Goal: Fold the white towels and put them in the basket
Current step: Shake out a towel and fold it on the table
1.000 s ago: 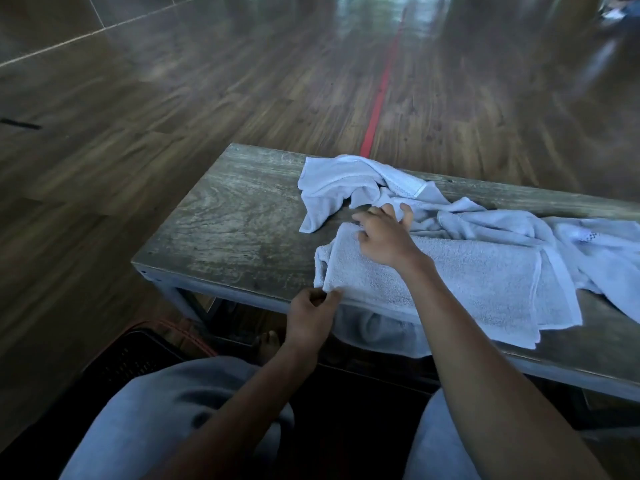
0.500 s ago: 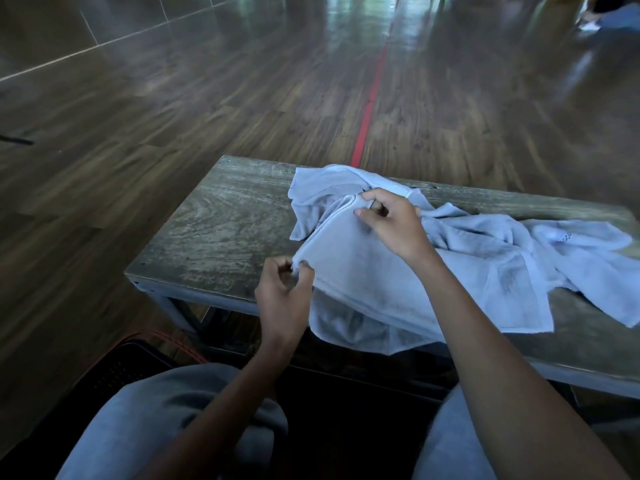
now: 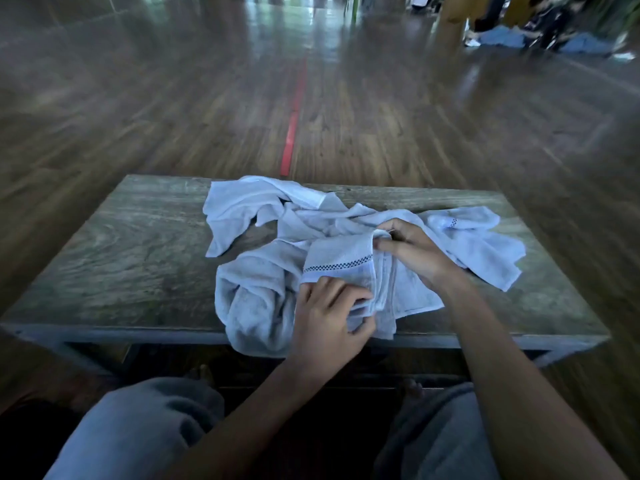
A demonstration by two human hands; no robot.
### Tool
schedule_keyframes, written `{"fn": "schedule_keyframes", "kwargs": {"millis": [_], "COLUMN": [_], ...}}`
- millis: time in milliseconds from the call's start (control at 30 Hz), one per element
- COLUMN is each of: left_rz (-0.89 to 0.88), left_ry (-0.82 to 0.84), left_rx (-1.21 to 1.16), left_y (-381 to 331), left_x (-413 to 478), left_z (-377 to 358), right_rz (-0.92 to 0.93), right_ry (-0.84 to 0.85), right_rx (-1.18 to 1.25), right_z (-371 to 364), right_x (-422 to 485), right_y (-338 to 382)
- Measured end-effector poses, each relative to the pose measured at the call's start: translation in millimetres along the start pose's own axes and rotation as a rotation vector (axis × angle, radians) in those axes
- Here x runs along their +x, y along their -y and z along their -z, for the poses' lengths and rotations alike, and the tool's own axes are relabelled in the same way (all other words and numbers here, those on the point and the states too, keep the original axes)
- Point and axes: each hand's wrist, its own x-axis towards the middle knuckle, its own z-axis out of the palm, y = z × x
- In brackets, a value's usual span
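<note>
Blurred all round the borders of the view, sharpest in the middle. Hard to read at the far right: heaps of blue cloth (image 3: 502, 38) on the wooden floor (image 3: 381, 116), with dark shapes behind them, not identifiable. Under the bench (image 3: 131, 244), only darkness and what may be toes. Cut off at the bottom border: both forearms and two knees in grey trousers (image 3: 138, 434).

Partly buried under the left hand (image 3: 329, 313): the near end of the white towel with a checked band (image 3: 339, 258), bunched near the middle of the bench's near edge, one fold hanging over that edge. Fingers of that hand curled down and clamped on a gathered bunch of the towel just below the band. At the right hand (image 3: 412, 251), thumb and forefinger pinched together on the towel's upper corner, just beyond the band. Remaining fingers curled in behind and hidden, so no telling whether they touch cloth.

Toward the far edge: more white towels (image 3: 242, 206), crumpled in a loose heap and overlapping, with no clear boundary between one and the next. Another towel (image 3: 485, 244) spread toward the right end of the bench, partly hidden behind the right hand. On the floor beyond the far edge, a red line (image 3: 292, 133) running straight away.
</note>
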Motion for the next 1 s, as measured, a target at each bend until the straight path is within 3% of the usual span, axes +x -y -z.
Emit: {"fn": "schedule_keyframes", "kwargs": {"millis": [200, 333, 567, 667, 800, 900, 1000], "left_rz": [-0.099, -0.144, -0.202, -0.108, 0.104, 0.227, 0.319], "left_ry": [0.246, 0.297, 0.424, 0.512, 0.397, 0.528, 0.708], "left_rx": [0.058, 0.068, 0.123, 0.081, 0.158, 0.241, 0.140], "left_y": [-8, -6, -1, 0, 29, 70, 101], "left_x": [-4, -6, -12, -7, 41, 73, 78], "left_z": [-32, -42, -41, -34, -26, -21, -20], "right_rz": [-0.050, -0.140, -0.056, -0.006, 0.041, 0.046, 0.038], "right_ry": [0.008, 0.020, -0.005, -0.046, -0.097, -0.032, 0.000], "right_rx": [-0.071, -0.012, -0.114, -0.308, -0.551, -0.680, -0.724], "right_z": [17, 20, 17, 14, 11, 11, 10], "right_x": [-3, -1, 7, 12, 11, 9, 10], "right_y": [-17, -19, -33, -39, -42, -45, -48]}}
